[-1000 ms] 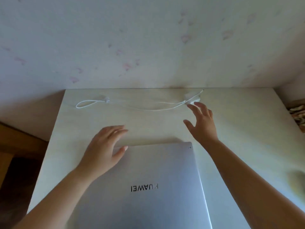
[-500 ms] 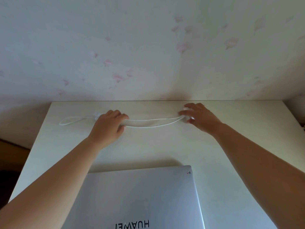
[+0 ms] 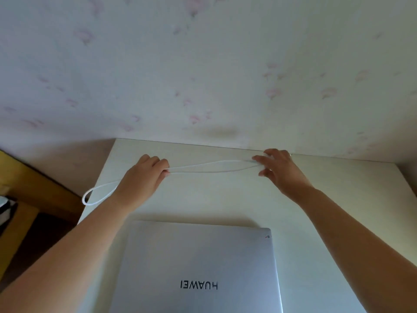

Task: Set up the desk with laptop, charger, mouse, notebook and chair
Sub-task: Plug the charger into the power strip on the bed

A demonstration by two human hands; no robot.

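Left grip: left hand (image 3: 144,177) curled shut around the white charger cable (image 3: 212,167), fingers folded over both strands at the far left of the desk (image 3: 203,199).
Right grip: right hand (image 3: 278,169) at the cable's right end, fingertips (image 3: 256,158) drawn together on the strands; whether they pinch firmly or only touch cannot be told.
Laptop: silver Huawei laptop (image 3: 198,265) nearest the viewer, lid closed, flat on the desk, logo reading upside down; its near edge is cut off by the bottom of the frame.
Cable axis: doubled cable stretched left to right between the two hands, the two strands bowing slightly apart in the middle, parallel to the desk's far edge.
Cable loop: a loop (image 3: 94,196) trails left from behind the left wrist and overhangs the desk's left edge.
Hidden: the cable's right end and any plug are covered by the right hand.
Far: patterned wall (image 3: 203,75) directly behind the desk.
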